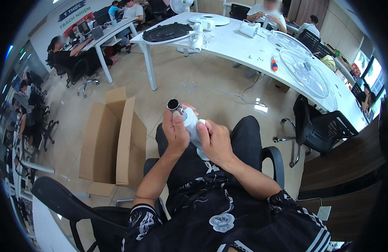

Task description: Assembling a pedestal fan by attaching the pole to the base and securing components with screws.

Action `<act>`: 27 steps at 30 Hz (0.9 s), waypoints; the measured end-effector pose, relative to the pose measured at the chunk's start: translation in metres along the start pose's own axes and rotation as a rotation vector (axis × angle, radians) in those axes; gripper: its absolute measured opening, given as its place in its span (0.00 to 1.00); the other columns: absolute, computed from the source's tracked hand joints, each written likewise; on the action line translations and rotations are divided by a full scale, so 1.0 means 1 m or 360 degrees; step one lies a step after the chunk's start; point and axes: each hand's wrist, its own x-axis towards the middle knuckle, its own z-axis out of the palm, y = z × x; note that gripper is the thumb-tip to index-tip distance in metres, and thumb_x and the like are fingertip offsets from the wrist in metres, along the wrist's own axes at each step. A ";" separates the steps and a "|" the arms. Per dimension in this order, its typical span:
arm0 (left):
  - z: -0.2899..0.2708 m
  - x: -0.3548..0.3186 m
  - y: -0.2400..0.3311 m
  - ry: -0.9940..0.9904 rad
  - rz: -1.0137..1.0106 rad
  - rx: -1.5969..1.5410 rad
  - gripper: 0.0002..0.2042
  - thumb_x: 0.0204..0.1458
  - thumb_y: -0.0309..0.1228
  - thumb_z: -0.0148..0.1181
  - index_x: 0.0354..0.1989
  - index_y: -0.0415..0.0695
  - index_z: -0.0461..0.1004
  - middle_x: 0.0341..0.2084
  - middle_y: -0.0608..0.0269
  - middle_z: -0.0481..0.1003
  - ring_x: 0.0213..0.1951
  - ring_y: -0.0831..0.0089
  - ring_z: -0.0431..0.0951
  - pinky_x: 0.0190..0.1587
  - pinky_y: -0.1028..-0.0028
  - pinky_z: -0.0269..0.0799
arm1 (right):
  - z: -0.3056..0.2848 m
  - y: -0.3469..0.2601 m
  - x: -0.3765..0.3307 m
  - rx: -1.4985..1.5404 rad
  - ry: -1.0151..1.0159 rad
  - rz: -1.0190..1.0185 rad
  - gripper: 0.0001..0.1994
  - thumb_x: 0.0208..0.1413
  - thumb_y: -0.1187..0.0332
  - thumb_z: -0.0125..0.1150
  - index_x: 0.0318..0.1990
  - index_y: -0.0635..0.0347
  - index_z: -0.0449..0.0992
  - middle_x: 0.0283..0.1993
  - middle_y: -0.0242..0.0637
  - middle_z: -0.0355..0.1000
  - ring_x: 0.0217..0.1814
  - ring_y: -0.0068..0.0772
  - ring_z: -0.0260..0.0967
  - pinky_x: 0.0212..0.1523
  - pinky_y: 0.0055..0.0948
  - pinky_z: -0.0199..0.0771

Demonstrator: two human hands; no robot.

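Note:
Above my lap I hold a white plastic tube-shaped part (191,122) with a shiny metal pipe (174,105) at its upper left end. My left hand (177,133) is closed around the end with the pipe, its thumb lying against the metal. Lower down on the right side, my right hand (216,144) grips the white body, its thumb by a small white piece that sticks out. The part is tilted, with the pipe's open mouth facing up and away from me. My palms hide much of its middle.
An open cardboard box (132,145) stands on the floor to my left. Ahead, a white table (234,46) carries wire fan grilles (305,75), a black round piece (168,33), white fan parts and an orange-blue screwdriver (274,65). A black chair (322,128) stands at right; several people sit farther off.

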 end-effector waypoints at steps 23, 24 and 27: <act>-0.002 0.013 -0.033 -0.0561 -0.0470 -0.0274 0.75 0.06 0.56 0.84 0.69 0.38 0.45 0.53 0.46 0.68 0.57 0.58 0.70 0.60 0.63 0.64 | 0.011 0.101 0.011 0.0379 -0.0407 -0.0241 0.32 0.36 0.68 0.69 0.54 0.65 0.68 0.49 0.55 0.71 0.52 0.59 0.70 0.53 0.45 0.70; -0.009 0.015 -0.044 -0.0720 -0.0454 -0.0228 0.73 0.07 0.55 0.85 0.68 0.38 0.47 0.54 0.47 0.68 0.57 0.59 0.70 0.61 0.63 0.63 | 0.016 0.106 0.013 0.0412 -0.0387 -0.0199 0.32 0.35 0.69 0.69 0.54 0.65 0.68 0.49 0.55 0.71 0.52 0.59 0.70 0.53 0.45 0.71; -0.014 0.015 -0.062 -0.0857 -0.0577 -0.0160 0.66 0.13 0.58 0.83 0.66 0.37 0.55 0.57 0.51 0.68 0.58 0.66 0.69 0.60 0.66 0.63 | 0.028 0.131 0.021 0.0414 -0.0292 -0.0154 0.33 0.33 0.69 0.68 0.54 0.65 0.68 0.49 0.55 0.72 0.52 0.58 0.71 0.53 0.43 0.72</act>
